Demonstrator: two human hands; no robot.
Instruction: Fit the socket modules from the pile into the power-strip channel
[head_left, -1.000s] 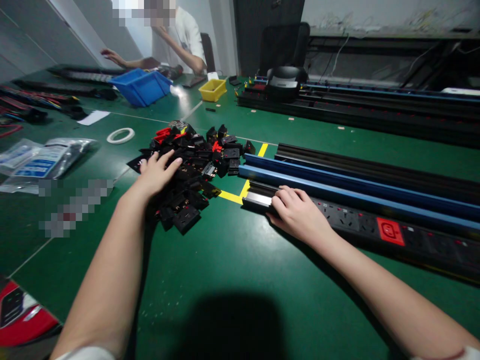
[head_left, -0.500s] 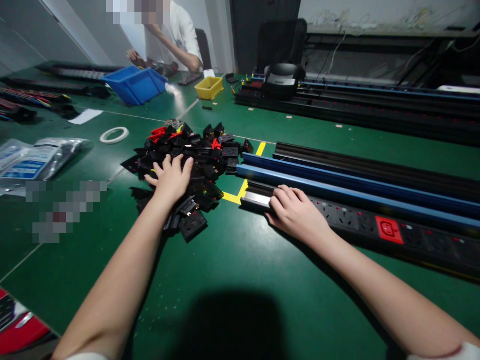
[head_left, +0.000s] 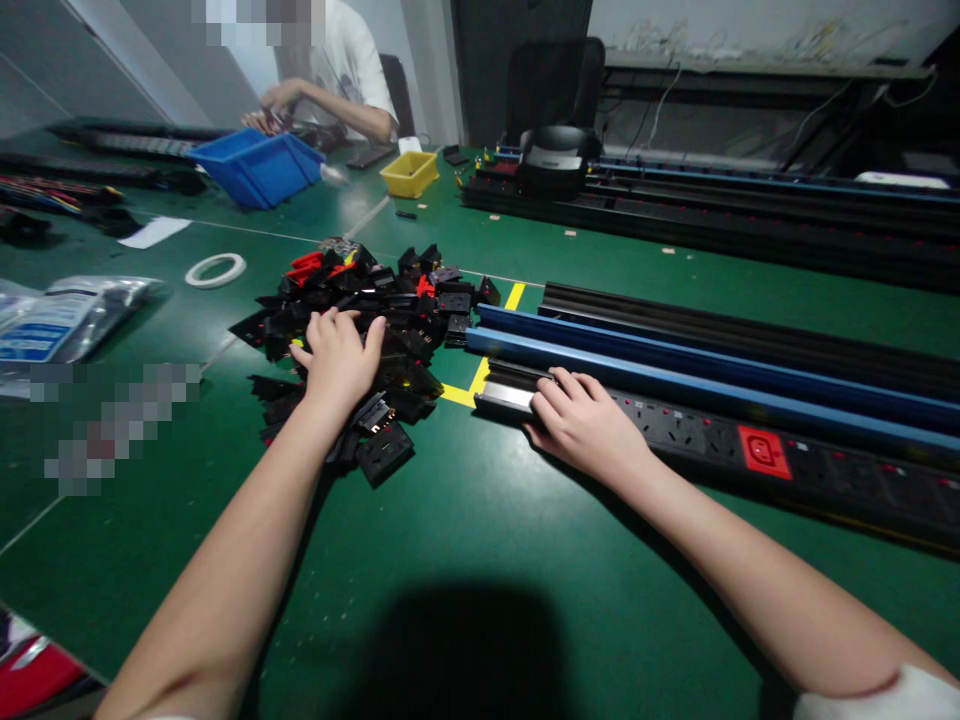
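My left hand [head_left: 341, 358] rests over a heap of black socket modules [head_left: 409, 345], its thumb apart from bent fingers. The fingertips sink among the modules, and nothing is plainly held. A few red modules [head_left: 306, 266] lie in the heap, and one square black module [head_left: 385, 455] lies at its near edge. My right hand [head_left: 589, 418] is closed around a long black power strip [head_left: 681, 432] near its left end, fingers over the top and thumb on the near side. Farther right, a red outlet [head_left: 765, 453] is set in that strip. The right fingers hide part of the strip.
Blue rails [head_left: 675, 378] and a black rail [head_left: 660, 318] lie behind the strip. A tape ring [head_left: 215, 270] and plastic bags [head_left: 75, 320] are to the left. Farther back are a blue bin [head_left: 259, 170], a yellow bin [head_left: 409, 175] and a seated co-worker [head_left: 352, 75].
My left fingers have bent and drawn closer together over the modules. My right hand keeps its hold on the strip. The co-worker's raised hand has come down, and the view has shifted slightly.
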